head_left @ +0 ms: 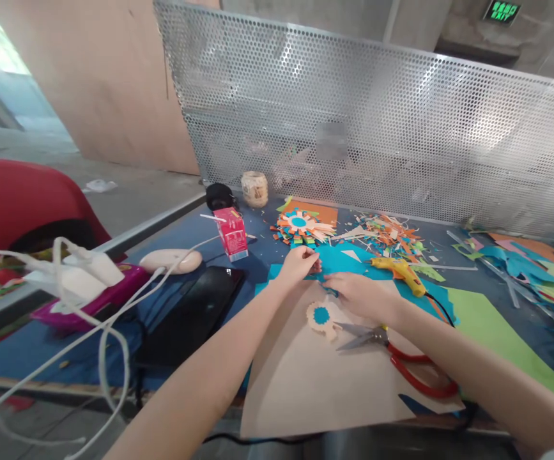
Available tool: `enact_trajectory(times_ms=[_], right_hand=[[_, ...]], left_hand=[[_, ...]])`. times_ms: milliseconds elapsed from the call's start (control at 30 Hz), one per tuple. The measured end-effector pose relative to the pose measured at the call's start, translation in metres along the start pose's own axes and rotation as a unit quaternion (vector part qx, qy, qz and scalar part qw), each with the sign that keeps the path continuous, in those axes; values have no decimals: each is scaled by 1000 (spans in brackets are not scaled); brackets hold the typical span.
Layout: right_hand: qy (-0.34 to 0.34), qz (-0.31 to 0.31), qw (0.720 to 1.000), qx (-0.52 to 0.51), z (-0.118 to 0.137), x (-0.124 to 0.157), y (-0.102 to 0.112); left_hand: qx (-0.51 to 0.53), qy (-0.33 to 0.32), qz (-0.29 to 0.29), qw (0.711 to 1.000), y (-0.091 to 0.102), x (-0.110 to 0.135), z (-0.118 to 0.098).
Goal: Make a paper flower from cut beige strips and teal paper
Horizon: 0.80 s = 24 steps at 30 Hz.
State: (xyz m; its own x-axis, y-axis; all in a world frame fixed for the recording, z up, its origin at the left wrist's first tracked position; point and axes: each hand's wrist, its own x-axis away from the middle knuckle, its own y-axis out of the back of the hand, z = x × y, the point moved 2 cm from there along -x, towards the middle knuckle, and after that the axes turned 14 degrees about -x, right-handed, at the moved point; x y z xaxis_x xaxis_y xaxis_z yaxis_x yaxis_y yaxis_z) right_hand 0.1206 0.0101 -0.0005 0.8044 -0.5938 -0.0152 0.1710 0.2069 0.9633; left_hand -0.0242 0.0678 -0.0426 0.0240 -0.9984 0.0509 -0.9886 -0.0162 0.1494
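Observation:
My left hand [300, 266] is closed in a pinch above the blue paper [337, 259]; whatever its fingertips hold is too small to make out. Close beside it, my right hand [360, 295] has its fingers pressed together on a small piece of blue paper [330, 291], partly hidden by the fingers. Below the hands, a cream paper flower with a blue centre [321, 315] lies on a large brown sheet [305, 383]. Open-bladed scissors with red handles [379, 335] rest under my right forearm. A yellow glue gun [401, 273] lies just beyond my right hand.
A layered paper flower [300, 222] and paper scraps [392, 233] lie at the back, before a perforated metal screen [353, 115]. On the left are a pink drink carton [232, 234], a black phone [195, 313], a power strip [94, 297] and white cables. Green paper [507, 345] lies right.

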Motion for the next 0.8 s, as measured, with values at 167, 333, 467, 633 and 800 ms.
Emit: enact_trajectory(times_ms=[167, 333, 467, 633, 800], right_hand=[[-1, 86, 995, -50, 4, 29, 19], [40, 108, 992, -55, -5, 43, 23], [70, 99, 993, 8, -3, 39, 17], [68, 108, 990, 58, 0, 33, 8], [47, -31, 997, -57, -14, 31, 17]], left_hand=[[-12, 9, 6, 1000, -1, 2, -3], [-18, 12, 10, 1000, -1, 4, -6], [-20, 3, 10, 1000, -1, 5, -5], [-39, -2, 5, 999, 0, 7, -6], [-86, -3, -8, 996, 3, 10, -9]])
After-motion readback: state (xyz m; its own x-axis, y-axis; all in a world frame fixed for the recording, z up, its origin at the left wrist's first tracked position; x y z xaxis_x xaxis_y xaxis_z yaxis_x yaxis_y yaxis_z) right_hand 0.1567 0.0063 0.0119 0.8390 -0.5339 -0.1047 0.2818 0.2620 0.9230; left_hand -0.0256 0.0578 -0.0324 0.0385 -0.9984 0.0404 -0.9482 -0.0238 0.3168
